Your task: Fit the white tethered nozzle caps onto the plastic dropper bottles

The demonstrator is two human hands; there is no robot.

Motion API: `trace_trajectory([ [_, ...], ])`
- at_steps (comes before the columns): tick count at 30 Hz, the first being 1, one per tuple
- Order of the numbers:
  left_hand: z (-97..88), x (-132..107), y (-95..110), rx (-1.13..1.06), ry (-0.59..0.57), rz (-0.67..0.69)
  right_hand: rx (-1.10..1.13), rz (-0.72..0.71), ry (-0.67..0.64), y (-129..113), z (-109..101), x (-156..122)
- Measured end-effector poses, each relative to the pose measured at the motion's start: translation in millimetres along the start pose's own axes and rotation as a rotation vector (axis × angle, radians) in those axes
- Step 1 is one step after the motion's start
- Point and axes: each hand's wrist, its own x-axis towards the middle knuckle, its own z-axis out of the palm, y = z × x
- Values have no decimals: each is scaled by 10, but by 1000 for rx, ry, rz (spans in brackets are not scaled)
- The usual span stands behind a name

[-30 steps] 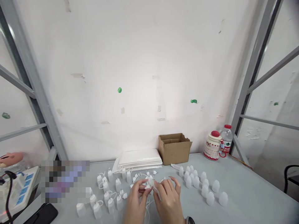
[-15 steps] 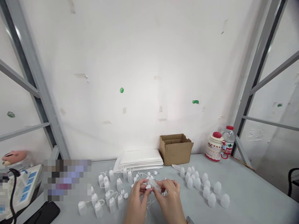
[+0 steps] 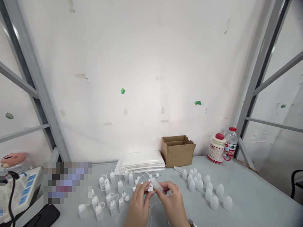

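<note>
Near the front middle of the table, my two hands meet around a small translucent plastic bottle [image 3: 156, 184]. My right hand [image 3: 174, 200] pinches the bottle, which is tilted with one end toward my left fingers. My left hand [image 3: 140, 201] has thumb and fingertips closed on a small white cap [image 3: 150, 189] at that end. Whether the cap is seated on the bottle cannot be made out. White caps with cord-like straps [image 3: 138, 179] lie just behind my hands. Capped white bottles [image 3: 113, 208] stand in a group at left, and several uncapped translucent bottles [image 3: 208, 194] stand at right.
At the back, a stack of white sheets [image 3: 143, 162] lies beside an open cardboard box [image 3: 180, 156]. A red-lidded jar [image 3: 216, 149] and a water bottle [image 3: 232, 140] stand back right. A phone [image 3: 44, 216] and a power strip [image 3: 28, 186] are at left.
The bottle has turned slightly between my fingers, and more of it shows above my right thumb. My hands stay in nearly the same place.
</note>
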Motion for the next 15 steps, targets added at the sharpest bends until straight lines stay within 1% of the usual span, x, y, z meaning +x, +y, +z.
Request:
trace_trajectory([
  [3,-25,0,86,-30,34,7,128,62,-28,-35,-31,15],
  [4,-34,4,117,-60,79,-11,162,70,-41,-44,-42,18],
  [6,-57,26,170,-155,145,-105,202,86,-65,-55,-59,18],
  [9,-113,97,212,-348,151,-281,178,81,-84,-51,-70,10],
  [12,-166,180,215,-499,134,-401,102,-8,-59,-42,-63,2],
  [15,-177,230,202,-568,132,-447,35,-174,-16,-33,-52,-2],
])
